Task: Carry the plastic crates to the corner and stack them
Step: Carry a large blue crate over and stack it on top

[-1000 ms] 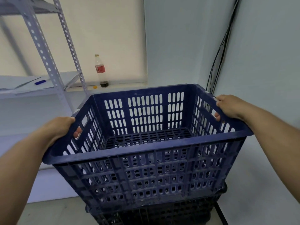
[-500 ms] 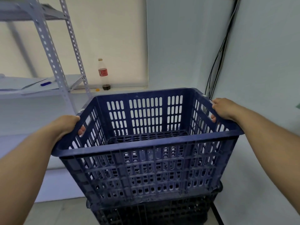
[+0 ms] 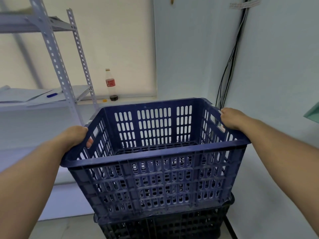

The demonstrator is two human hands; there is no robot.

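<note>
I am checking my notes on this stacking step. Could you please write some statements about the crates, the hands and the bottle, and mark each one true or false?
1. The left hand and the right hand each grip a side of the blue crate. True.
2. The blue crate holds boxes. False: only its own slotted floor shows inside.
3. A black crate is under the blue crate. True.
4. The bottle lies inside the blue crate. False: it stands upright on the ledge behind the crate.
</note>
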